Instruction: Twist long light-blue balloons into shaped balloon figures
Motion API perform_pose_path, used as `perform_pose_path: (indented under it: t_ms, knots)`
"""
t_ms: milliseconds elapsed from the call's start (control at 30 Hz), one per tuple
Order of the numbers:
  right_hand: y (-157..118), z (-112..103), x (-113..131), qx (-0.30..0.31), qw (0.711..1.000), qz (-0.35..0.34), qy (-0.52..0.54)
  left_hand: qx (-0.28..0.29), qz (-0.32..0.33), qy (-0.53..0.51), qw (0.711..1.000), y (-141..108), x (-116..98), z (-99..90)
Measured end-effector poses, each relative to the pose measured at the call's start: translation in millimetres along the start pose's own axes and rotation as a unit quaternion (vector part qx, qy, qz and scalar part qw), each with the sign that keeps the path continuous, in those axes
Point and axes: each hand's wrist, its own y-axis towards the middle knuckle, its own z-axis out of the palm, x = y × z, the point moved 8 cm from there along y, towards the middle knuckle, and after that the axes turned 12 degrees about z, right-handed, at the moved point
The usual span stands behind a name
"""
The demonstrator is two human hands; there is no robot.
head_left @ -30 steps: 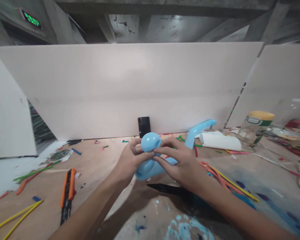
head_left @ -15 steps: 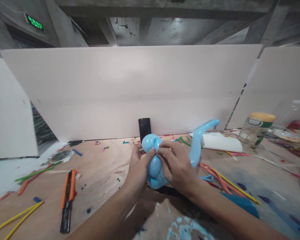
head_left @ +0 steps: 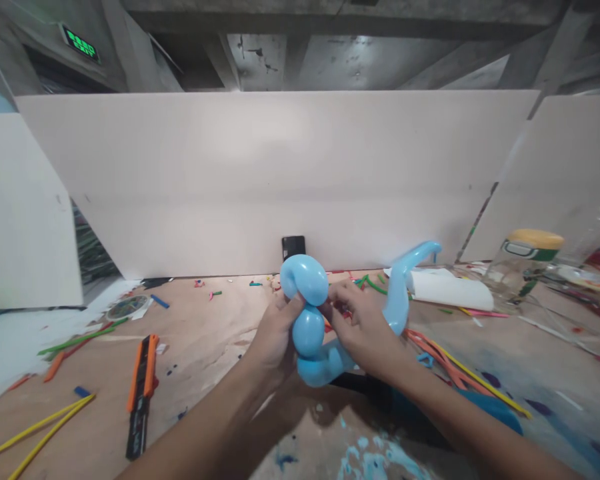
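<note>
blue balloon [head_left: 307, 333] pinched at twist, left hand [head_left: 275, 337] and right hand [head_left: 365, 327] both grasping

A long, light-blue twisting balloon of glossy rubber [head_left: 307, 330] sits just below the middle of the frame, held above the tabletop. It is twisted into rounded bubbles: one fat, curled bubble at the top, a smaller oval one right beneath it, and a bent section curving along the bottom. From there its untwisted length runs to the right, rises upright right of centre and ends in a narrow tip hooked rightward.
</note>
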Motion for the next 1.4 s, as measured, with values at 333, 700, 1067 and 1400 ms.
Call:
perform_pose_path:
  t_ms: [333,700,1067,1400]
  knots:
    - [3.4,0.1,-8.8,-0.006,0.999,0.026,0.017,0.007,0.012,0.091,0.996,4.8,-5.5,-7.4]
    - [2.2,18.7,-18.8,0.162,0.976,0.083,0.122,0.000,-0.006,0.042,0.999,11.7,-6.6,-18.4]
    - [-14.0,21.9,15.1,0.106,0.965,-0.072,-0.231,0.013,0.070,-0.084,0.994,15.8,-31.2,-14.4]
    - [10.2,2.1,39.3,0.060,0.958,-0.036,-0.277,0.009,0.102,0.003,0.995,26.4,-35.3,5.8]
